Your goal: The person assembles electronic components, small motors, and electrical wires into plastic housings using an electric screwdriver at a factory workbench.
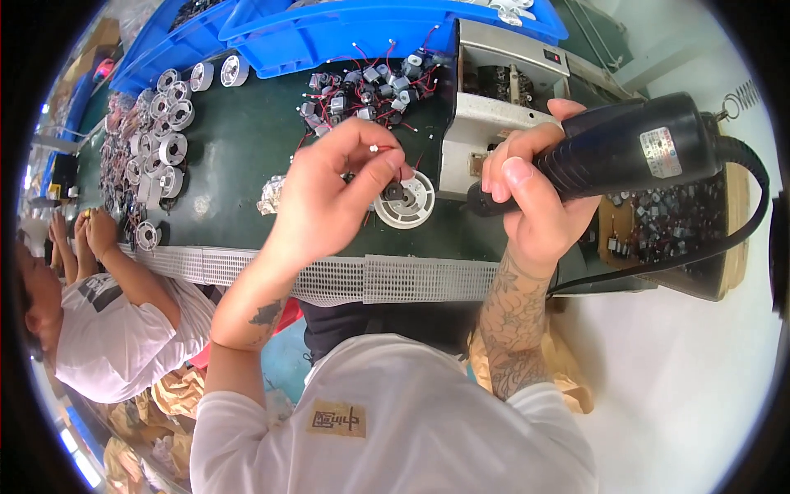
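My right hand (539,177) wraps around a black electric screwdriver (617,152), which lies nearly level with its nose pointing left. A cord leaves its rear end. Closed in a pinch, my left hand (333,185) has a thin red wire (385,149) with a small white plug at its fingers. Just beneath these fingertips is a round white plastic housing (405,212), spoked, on the green bench. A dark round part (393,192) shows at the housing's hub, partly hidden by my fingers. The screwdriver's nose is right of the housing, apart from it.
Several small motors (362,92) with red wires lie piled beyond my hands. White housings (171,148) are stacked at left. Blue bins (329,41) line the back. A metal machine (502,107) and a box of dark parts (724,255) stand right. A co-worker (123,329) sits at left.
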Action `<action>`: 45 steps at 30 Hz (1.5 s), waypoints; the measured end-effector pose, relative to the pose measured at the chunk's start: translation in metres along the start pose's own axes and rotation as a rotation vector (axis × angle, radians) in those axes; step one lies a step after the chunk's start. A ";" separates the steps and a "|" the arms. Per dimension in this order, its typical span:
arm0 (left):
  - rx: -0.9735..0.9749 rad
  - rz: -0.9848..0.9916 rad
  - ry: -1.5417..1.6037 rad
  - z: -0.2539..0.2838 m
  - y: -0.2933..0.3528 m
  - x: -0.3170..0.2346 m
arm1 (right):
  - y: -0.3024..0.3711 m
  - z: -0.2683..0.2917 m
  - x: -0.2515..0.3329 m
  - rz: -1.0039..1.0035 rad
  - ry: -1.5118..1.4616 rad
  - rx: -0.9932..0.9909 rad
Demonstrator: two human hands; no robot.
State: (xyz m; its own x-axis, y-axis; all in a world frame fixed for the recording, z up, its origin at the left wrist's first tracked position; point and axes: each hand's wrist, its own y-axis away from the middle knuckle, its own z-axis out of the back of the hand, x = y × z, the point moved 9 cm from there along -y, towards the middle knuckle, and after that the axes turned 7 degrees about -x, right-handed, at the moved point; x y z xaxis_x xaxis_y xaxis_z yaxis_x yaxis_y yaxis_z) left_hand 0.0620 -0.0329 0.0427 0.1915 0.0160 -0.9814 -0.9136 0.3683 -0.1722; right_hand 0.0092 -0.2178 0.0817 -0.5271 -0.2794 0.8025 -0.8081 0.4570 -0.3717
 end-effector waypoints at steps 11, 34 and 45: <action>0.011 0.031 -0.118 -0.023 -0.002 0.000 | -0.002 0.004 0.004 0.043 -0.006 -0.006; -0.264 -0.216 -0.470 -0.004 0.033 -0.012 | -0.007 0.014 0.047 0.303 0.267 -0.066; -0.412 -0.154 -0.324 0.006 0.036 0.010 | -0.008 0.019 0.031 0.290 0.098 -0.029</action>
State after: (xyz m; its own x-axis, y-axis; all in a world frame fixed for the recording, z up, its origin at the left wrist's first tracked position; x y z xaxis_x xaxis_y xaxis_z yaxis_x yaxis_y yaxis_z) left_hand 0.0331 -0.0140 0.0273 0.3752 0.2999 -0.8771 -0.9189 -0.0044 -0.3946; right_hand -0.0056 -0.2458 0.1006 -0.7054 -0.0518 0.7069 -0.6194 0.5300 -0.5792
